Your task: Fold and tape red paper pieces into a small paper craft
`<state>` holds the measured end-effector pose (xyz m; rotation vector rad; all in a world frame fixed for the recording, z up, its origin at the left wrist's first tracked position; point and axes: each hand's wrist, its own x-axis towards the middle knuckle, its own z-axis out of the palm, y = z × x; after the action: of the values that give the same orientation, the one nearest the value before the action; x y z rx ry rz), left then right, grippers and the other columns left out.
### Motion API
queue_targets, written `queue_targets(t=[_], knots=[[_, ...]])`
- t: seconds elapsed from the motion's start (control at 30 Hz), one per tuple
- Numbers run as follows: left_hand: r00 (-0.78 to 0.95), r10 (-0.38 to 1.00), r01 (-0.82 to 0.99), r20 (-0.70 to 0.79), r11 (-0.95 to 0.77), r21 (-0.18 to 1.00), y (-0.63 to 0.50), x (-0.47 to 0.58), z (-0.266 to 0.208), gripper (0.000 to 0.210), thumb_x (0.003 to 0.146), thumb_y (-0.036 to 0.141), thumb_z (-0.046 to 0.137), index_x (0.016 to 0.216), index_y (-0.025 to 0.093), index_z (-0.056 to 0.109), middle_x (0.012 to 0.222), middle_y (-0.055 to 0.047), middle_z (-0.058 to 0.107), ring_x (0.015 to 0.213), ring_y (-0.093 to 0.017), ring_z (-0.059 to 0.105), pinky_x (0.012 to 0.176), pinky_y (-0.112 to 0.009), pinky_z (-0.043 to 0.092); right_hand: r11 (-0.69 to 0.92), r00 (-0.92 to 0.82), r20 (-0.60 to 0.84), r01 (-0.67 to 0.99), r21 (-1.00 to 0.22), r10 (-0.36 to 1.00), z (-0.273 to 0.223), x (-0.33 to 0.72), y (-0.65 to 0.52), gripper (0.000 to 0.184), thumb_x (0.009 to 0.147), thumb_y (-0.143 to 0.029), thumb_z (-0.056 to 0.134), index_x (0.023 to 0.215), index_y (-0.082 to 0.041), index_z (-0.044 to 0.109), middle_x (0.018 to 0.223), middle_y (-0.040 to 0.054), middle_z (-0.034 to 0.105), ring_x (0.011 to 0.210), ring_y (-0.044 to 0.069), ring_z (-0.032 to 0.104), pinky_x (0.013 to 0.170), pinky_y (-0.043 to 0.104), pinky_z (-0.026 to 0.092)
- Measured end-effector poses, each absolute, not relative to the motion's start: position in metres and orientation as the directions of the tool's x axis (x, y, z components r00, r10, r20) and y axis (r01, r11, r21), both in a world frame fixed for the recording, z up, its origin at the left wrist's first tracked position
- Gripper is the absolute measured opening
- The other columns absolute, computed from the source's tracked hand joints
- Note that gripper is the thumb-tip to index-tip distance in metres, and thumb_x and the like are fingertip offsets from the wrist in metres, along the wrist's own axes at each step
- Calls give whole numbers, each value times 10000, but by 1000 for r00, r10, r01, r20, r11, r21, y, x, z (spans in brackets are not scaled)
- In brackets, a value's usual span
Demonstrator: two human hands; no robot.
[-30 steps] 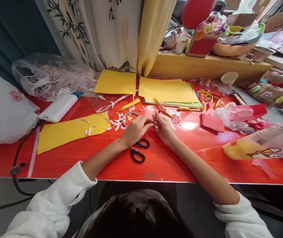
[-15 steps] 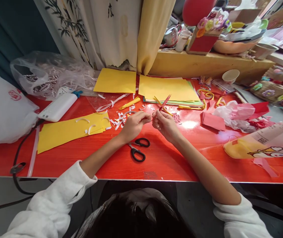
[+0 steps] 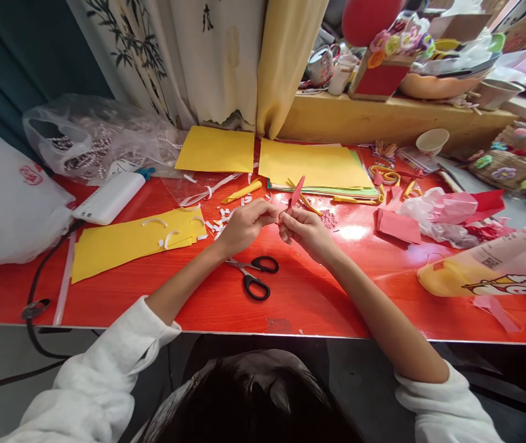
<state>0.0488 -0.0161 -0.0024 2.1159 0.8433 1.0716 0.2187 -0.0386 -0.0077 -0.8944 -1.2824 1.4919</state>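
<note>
My right hand [image 3: 306, 231] is closed round a narrow, pointed piece of red paper [image 3: 296, 191], whose tip sticks up above the fingers. Close beside it, my left hand [image 3: 247, 226] is pinched, its fingertips almost touching the right ones; whatever they grip is hidden. Below the hands lie black-handled scissors [image 3: 257, 287] with blades partly apart, pointing left under my left wrist. Behind the red piece, thin yellow paper strips [image 3: 310, 205] rest on the table. White paper scraps [image 3: 219, 223] are scattered by my left hand.
Yellow sheets [image 3: 309, 166] are stacked at the back of the red table [image 3: 198, 295]. Yellow strips [image 3: 115, 246] and a white power bank [image 3: 111, 197] lie left. Red paper squares [image 3: 397, 226] and a pink-and-yellow bag [image 3: 488, 264] are right.
Both hands have shifted slightly left and turned. The red paper in my right hand now shows its broader side. More of the scissor blades is uncovered.
</note>
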Motion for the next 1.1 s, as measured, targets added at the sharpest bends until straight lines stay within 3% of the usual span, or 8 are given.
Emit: queue_targets(t=[0.07, 0.17, 0.27, 0.4, 0.63, 0.87, 0.97, 1.1], knots=[[392, 827, 214, 402, -507, 835, -16, 51, -5, 65, 840, 247, 524, 825, 186, 540, 815, -6, 571, 806, -112, 537, 776, -225, 422, -11, -248, 45, -220, -975, 968, -7, 218, -38, 294, 730, -436, 688, 717, -164, 578, 622, -12, 555, 525, 73, 502, 495, 218, 390], [211, 934, 94, 289, -313, 945, -17, 57, -10, 284, 782, 321, 625, 1004, 202, 494, 853, -5, 598, 831, -117, 583, 772, -232, 458, -1, -176, 52, -287, -958, 983, -8, 215, -38, 283, 729, -434, 686, 760, -164, 604, 682, 6, 592, 589, 88, 551, 561, 226, 452], [103, 969, 4, 226, -228, 974, -21, 63, -14, 301, 771, 323, 641, 997, 197, 488, 855, -3, 615, 794, -106, 603, 745, -228, 482, 10, -154, 63, -324, -946, 986, -11, 212, -37, 283, 742, -447, 668, 791, -173, 617, 706, 9, 603, 640, 106, 580, 637, 253, 500], [38, 964, 7, 262, -263, 965, -27, 68, -15, 195, 779, 284, 628, 933, 174, 581, 923, -23, 649, 855, -114, 627, 812, -234, 495, 57, -128, 94, -266, -962, 987, -14, 209, -37, 273, 741, -453, 662, 776, -187, 612, 755, 14, 603, 685, 114, 584, 626, 255, 504], [69, 966, 41, 251, -254, 966, -31, 68, -16, 226, 818, 291, 576, 982, 175, 680, 1054, -50, 687, 993, -153, 625, 901, -270, 482, 113, -113, 141, -228, -967, 983, -18, 208, -36, 233, 764, -434, 638, 790, -203, 613, 765, 9, 580, 709, 113, 564, 688, 277, 489], [31, 955, 53, 294, -295, 954, -31, 66, -10, 257, 795, 285, 619, 1035, 200, 587, 900, -15, 668, 855, -120, 634, 829, -243, 495, 93, -27, 107, -300, -949, 994, -16, 206, -37, 212, 755, -386, 666, 775, -190, 590, 739, 5, 607, 658, 99, 572, 674, 258, 473], [43, 950, 52, 309, -311, 949, -31, 66, -11, 168, 811, 291, 595, 930, 175, 624, 947, -30, 669, 893, -129, 629, 845, -241, 489, 92, -52, 109, -260, -961, 993, -16, 207, -37, 235, 754, -403, 663, 760, -181, 585, 739, 7, 603, 664, 101, 575, 669, 259, 478], [76, 942, 111, 326, -333, 936, -32, 65, -12, 193, 835, 299, 567, 947, 173, 660, 973, -35, 686, 919, -139, 625, 868, -245, 471, 64, -126, 87, -178, -982, 988, -14, 210, -37, 271, 757, -430, 655, 751, -170, 578, 681, 0, 589, 599, 96, 561, 595, 250, 475]])
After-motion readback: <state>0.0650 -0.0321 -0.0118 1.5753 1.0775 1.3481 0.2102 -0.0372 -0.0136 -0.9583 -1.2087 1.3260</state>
